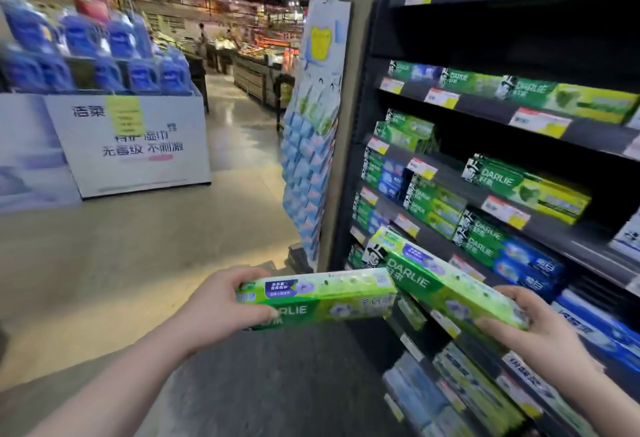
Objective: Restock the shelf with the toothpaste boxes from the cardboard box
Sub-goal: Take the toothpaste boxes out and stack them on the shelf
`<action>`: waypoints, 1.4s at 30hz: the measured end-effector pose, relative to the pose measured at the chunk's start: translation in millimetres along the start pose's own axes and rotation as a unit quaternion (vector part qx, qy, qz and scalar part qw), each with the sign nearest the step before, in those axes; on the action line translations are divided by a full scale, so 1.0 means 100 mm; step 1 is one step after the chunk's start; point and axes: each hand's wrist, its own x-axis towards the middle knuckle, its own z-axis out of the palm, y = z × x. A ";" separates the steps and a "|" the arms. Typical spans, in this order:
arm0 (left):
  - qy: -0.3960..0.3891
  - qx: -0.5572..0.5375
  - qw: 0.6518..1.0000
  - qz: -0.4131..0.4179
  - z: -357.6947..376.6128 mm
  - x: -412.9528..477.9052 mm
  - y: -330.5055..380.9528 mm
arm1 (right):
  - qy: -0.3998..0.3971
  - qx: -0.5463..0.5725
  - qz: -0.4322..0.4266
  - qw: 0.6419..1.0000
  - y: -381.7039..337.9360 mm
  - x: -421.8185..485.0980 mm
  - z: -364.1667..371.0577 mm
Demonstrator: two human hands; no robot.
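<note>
Two in play: left hand grips one toothpaste box level, waiting its turn, while right hand clamps another toothpaste box, angled toward the shelf at right, probably for loading.

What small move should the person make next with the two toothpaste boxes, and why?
Probably push the right hand forward to slide its angled toothpaste box onto the shelf: its far end already points at the stocked rows, while the left hand holds the second box level, further out.
</note>
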 end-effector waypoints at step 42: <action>-0.204 0.053 0.958 0.194 0.01 6.86 0.02 | 0.312 -0.014 0.037 0.949 -0.96 5.93 0.60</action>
